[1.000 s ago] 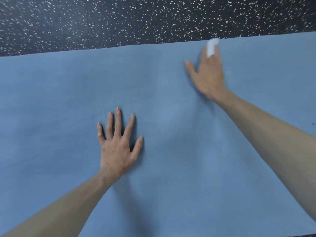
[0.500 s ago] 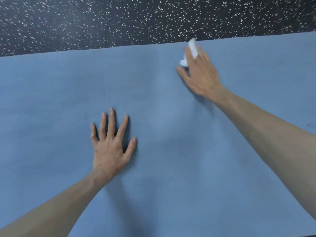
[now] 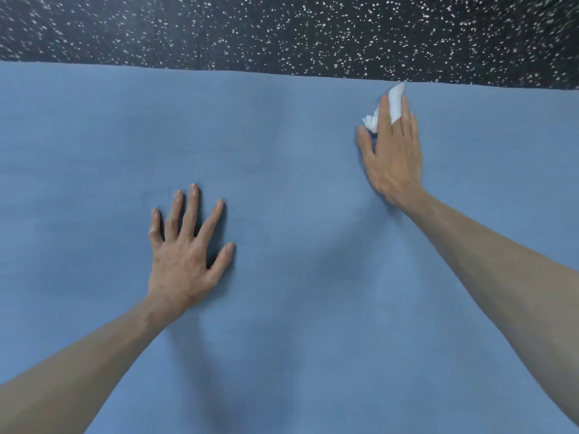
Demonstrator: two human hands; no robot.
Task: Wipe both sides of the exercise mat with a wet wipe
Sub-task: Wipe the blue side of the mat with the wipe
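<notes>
A blue exercise mat (image 3: 282, 158) lies flat and fills most of the head view. My left hand (image 3: 185, 249) rests palm down on its middle with fingers spread and straight. My right hand (image 3: 393, 145) lies flat near the mat's far edge, fingers straight, and presses a crumpled white wet wipe (image 3: 390, 106) against the mat. Most of the wipe is hidden under the fingers; a tip pokes out past the fingertips and a fold shows beside the thumb.
Black floor with white speckles (image 3: 282, 29) runs beyond the mat's far edge. The mat's near right corner reaches the frame's lower right.
My right hand swept left with the wipe along the far edge, then back to the right. My left hand stayed planted on the mat. The view shifted slightly.
</notes>
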